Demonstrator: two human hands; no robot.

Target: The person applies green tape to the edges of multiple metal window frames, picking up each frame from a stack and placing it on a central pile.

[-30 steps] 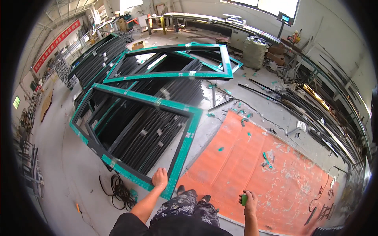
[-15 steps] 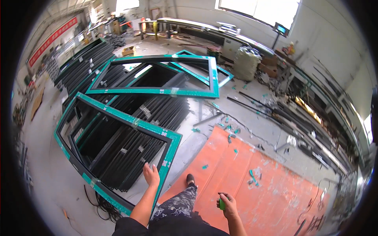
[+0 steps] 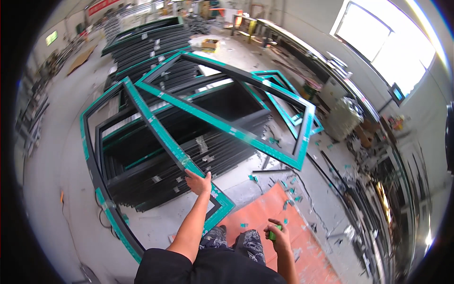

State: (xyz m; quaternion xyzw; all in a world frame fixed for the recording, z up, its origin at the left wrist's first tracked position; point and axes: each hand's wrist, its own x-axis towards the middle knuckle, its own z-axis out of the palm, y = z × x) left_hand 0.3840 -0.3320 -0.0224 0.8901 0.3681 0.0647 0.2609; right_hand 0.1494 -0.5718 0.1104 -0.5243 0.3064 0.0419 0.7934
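My left hand is at the near bar of a dark window frame edged with teal film, close to its near right corner. Its fingers stretch over the bar and its thumb stands apart. My right hand, low and off to the right, is closed around a small, boxy green object whose kind I cannot make out. Beyond the left hand, a second teal-edged frame lies at an angle. Both frames rest over a stack of dark frames.
An orange mat covers the floor by my legs. Dark bars and scraps lie along the right side. More stacked frames stand at the back left, and a long workbench runs along the wall.
The view has swung left and my body has come nearer the stack. My left hand has moved from above the frame's opening onto its bar. The green object stays in my right hand.
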